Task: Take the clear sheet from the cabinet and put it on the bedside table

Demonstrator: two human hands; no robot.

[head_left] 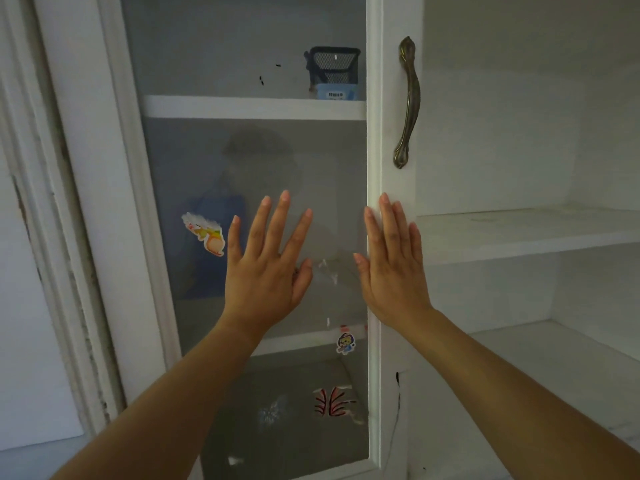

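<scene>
Both hands were flat and held nothing, the left hand (268, 261) on the glass door (242, 168), the right hand (393, 268) on its white frame (375, 133), and I could not see the clear sheet near the fingers, so open the door slowly

Both forearms are showing bare, with no sleeves in view. The left hand (266, 268) and right hand (393, 268) are wearing nothing: fingers (282, 216) slim, nails short and unpainted.
</scene>
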